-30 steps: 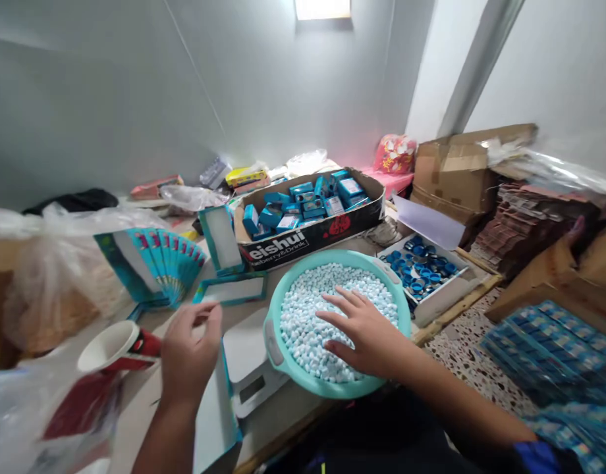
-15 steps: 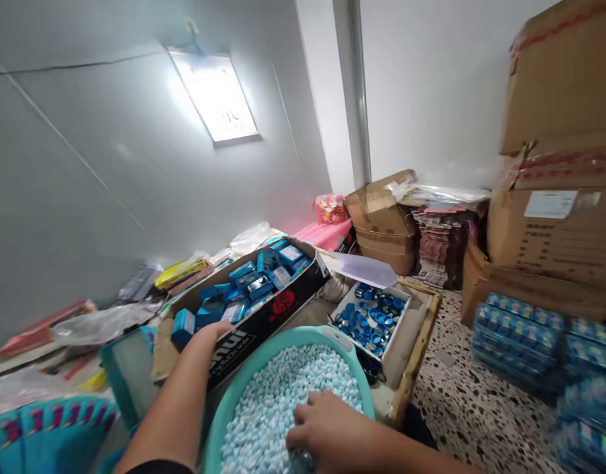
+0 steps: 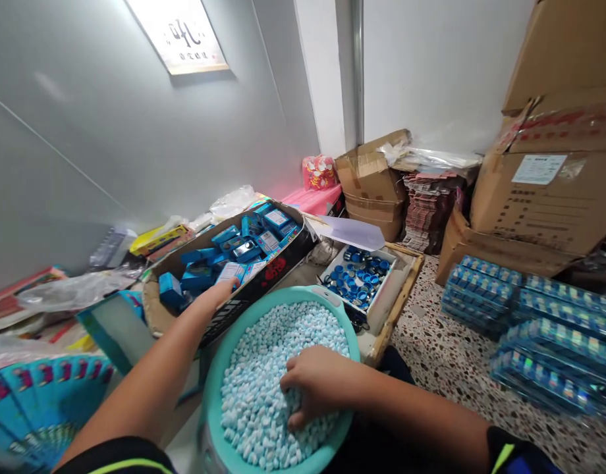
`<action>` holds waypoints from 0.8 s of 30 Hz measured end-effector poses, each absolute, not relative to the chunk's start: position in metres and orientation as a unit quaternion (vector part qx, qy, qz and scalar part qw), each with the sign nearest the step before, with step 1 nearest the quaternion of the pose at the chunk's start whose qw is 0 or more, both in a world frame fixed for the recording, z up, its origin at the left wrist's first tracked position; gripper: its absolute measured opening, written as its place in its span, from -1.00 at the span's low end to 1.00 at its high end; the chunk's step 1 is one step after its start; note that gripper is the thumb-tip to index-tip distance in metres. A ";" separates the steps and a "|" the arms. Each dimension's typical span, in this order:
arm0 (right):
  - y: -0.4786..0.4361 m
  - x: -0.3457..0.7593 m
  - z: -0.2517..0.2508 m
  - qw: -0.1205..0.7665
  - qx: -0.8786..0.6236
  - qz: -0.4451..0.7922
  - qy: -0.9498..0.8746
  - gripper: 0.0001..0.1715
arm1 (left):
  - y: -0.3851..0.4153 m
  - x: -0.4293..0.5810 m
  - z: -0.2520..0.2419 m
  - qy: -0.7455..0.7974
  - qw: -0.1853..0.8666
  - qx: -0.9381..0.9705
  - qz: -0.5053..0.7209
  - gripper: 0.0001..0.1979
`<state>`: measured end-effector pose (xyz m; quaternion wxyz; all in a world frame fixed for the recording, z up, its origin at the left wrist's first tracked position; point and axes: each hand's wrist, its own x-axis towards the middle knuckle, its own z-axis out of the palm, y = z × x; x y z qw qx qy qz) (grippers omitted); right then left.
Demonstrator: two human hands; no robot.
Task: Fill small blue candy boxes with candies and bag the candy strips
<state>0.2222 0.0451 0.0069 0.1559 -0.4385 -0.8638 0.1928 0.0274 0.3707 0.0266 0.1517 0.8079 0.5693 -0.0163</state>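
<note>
A teal plastic basin (image 3: 351, 329) full of small pale blue and white candies (image 3: 256, 368) is right in front of me. My right hand (image 3: 320, 382) is down in the basin, its fingers curled with some candies between thumb and fingers. My left hand (image 3: 224, 291) reaches over the near side of a black-printed cardboard box (image 3: 276, 270). It is against the small blue boxes (image 3: 197, 276) lying jumbled in there. Its fingers are mostly hidden, so I cannot see whether they hold one.
A white tray (image 3: 389, 270) of blue round caps (image 3: 362, 283) is right of the basin on the wood-edged table (image 3: 404, 289). Blue fan-shaped packs (image 3: 41, 401) lie at the left. Plastic-wrapped blue packs (image 3: 535, 336) and large cartons (image 3: 545, 197) stand on the speckled floor at the right.
My view has tilted down, so everything sits higher. My right hand remains among the candies, with its fingers now curled round some. The left hand stays at the cardboard box.
</note>
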 end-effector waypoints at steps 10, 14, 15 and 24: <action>0.036 0.220 0.006 0.186 -0.468 0.225 -0.834 -0.66 | 0.411 0.010 0.052 0.585 0.000 0.803 -0.114 -0.38; 0.041 0.218 0.005 0.194 -0.507 0.243 -0.803 -0.46 | 0.418 0.007 0.044 0.610 0.004 0.781 -0.136 0.00; 0.042 0.218 0.004 0.199 -0.507 0.251 -0.800 -0.39 | 0.417 0.005 0.044 0.616 0.006 0.776 -0.135 0.06; 0.040 0.225 0.001 0.205 -0.447 0.264 -0.830 -0.09 | 0.371 -0.002 0.073 0.673 0.051 0.733 0.086 -0.28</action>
